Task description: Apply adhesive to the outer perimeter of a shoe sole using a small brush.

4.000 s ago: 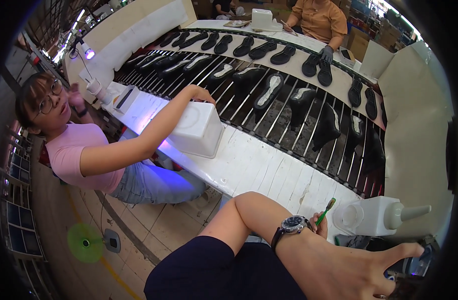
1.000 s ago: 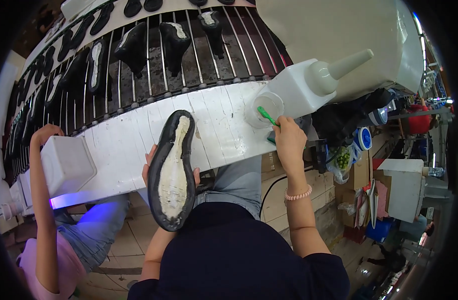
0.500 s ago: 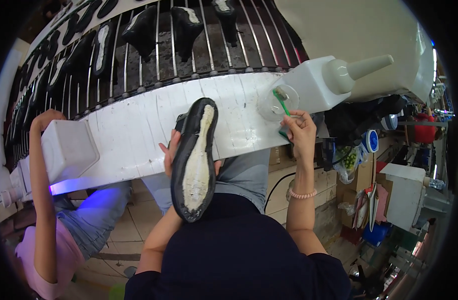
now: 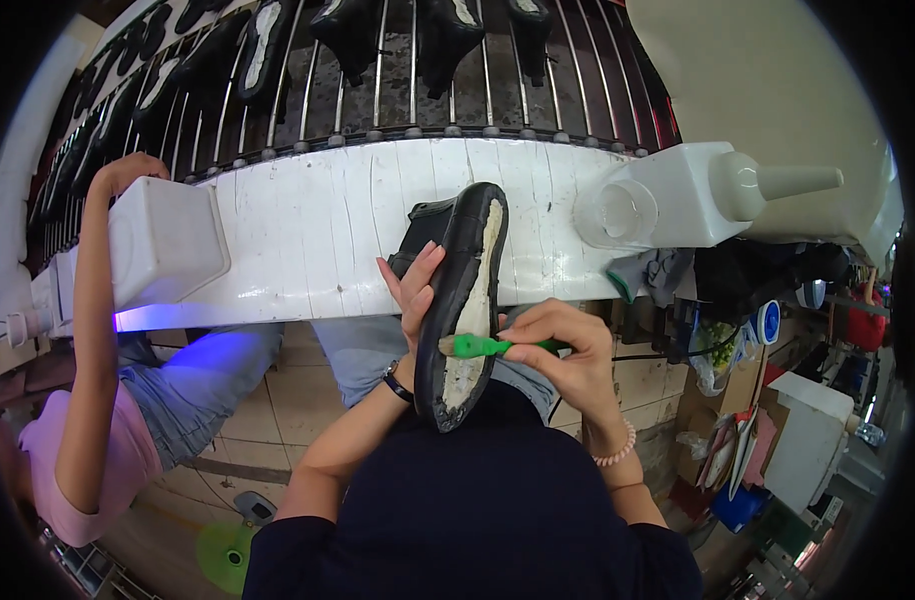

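A black shoe upper (image 4: 440, 300) with a pale, rough underside is held bottom-side toward me in my left hand (image 4: 416, 295), toe end nearest my body. The left fingers wrap its left side. My right hand (image 4: 570, 352) pinches a small brush with a green handle (image 4: 478, 346). Its bristles touch the shoe's dark rim near the lower left of the pale strip. Beyond, on the white ledge, a clear round cup (image 4: 620, 212) stands against a white plastic bottle (image 4: 678, 195) with a long spout, lying on its side.
Behind the white ledge (image 4: 308, 220) runs a rack of metal rods (image 4: 378, 80) carrying several black shoes (image 4: 263, 50). At left, a co-worker's arm (image 4: 98, 290) reaches past a white container (image 4: 168, 240). A grey cloth (image 4: 658, 272) hangs by the ledge's right end.
My right hand has brought the green brush from the cup to the shoe's underside. The shoe has turned slightly in my left hand, and the view has shifted left.
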{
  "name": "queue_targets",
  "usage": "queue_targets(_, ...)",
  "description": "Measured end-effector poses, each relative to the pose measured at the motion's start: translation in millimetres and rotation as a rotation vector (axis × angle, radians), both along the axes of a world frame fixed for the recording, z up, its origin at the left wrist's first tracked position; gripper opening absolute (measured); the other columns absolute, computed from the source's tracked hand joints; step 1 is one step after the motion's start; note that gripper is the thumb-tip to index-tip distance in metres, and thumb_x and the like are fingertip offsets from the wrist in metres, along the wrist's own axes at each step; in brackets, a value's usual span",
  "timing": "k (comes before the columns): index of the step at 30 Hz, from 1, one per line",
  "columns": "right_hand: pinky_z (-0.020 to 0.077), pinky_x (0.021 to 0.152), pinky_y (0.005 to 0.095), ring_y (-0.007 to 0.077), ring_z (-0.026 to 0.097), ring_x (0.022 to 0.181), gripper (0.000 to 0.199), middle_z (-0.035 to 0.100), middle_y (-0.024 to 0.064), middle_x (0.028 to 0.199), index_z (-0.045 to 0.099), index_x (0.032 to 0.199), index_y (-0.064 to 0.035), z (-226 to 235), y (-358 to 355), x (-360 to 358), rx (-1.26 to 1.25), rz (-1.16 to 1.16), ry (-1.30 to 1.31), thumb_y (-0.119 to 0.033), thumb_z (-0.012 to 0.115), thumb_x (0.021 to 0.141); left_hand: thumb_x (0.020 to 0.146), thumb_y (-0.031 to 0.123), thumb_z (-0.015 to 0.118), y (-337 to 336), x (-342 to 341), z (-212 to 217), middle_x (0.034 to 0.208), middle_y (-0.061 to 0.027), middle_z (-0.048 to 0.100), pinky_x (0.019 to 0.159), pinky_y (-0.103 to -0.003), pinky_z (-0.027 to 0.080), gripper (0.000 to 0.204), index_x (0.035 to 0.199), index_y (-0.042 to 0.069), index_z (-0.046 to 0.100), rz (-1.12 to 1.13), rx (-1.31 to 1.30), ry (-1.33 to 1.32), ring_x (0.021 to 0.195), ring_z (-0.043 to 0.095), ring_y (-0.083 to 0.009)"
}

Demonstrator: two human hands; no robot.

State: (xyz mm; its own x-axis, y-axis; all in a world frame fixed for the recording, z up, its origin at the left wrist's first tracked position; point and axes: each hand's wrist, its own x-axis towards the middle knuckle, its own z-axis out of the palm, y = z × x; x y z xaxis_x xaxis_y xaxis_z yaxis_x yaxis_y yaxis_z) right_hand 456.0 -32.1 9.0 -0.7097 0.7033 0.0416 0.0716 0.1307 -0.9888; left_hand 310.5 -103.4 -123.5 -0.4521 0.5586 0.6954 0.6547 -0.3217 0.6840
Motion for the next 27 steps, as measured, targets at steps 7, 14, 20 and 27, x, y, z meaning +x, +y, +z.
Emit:
queue_targets(7,0.0462,0.065,0.0225,0.0118,0.062,0.074,0.01,0.068,0.0075,0.083,0.071,0.09,0.0036,-13.8,2.9,-3.7,0.07,-0.167,-0.119,0.001,0.073,0.08,0.074,0.03,0.083,2.8,-4.0,-10.4,0.137,-0.0196,0.049,0.112,-0.065,0.0,0.083,0.138,0.021,0.03,0.018,0.067,0.002,0.127,0.049,-0.0361)
queue_targets(14,0.0334,0.05,0.0226,0.0054,0.043,0.055,0.008,0.066,0.003,0.073,0.071,0.085,0.0011,-38.1,27.3,-14.3,0.048,-0.34,-0.214,-0.006,0.074,0.082,0.072,0.031,0.085,3.4,0.6,5.2,0.138,-0.0183,0.048,0.112,-0.066,0.003,0.085,0.135,0.022,0.03,0.022,0.048,-0.03,0.126,0.05,-0.0365)
queue_targets(20,0.0184,0.046,0.0232,0.0008,0.029,0.053,0.015,0.042,-0.0089,0.057,0.069,0.082,0.0009,-63.2,61.9,-25.3,0.31,-0.467,-0.287,-0.012,0.073,0.086,0.072,0.032,0.085,4.6,1.0,3.4,0.137,-0.0174,0.048,0.112,-0.066,0.005,0.086,0.136,0.021,0.029,0.024,0.064,-0.007,0.126,0.05,-0.0371)
queue_targets(27,0.0226,0.047,0.0217,0.0013,0.033,0.054,0.012,0.045,-0.0067,0.058,0.069,0.081,0.0008,-42.2,64.4,-16.4,0.239,-0.375,-0.313,-0.01,0.073,0.086,0.071,0.032,0.085,4.8,0.6,4.5,0.137,-0.0175,0.048,0.113,-0.065,0.006,0.086,0.136,0.021,0.029,0.026,0.04,0.004,0.125,0.05,-0.037)
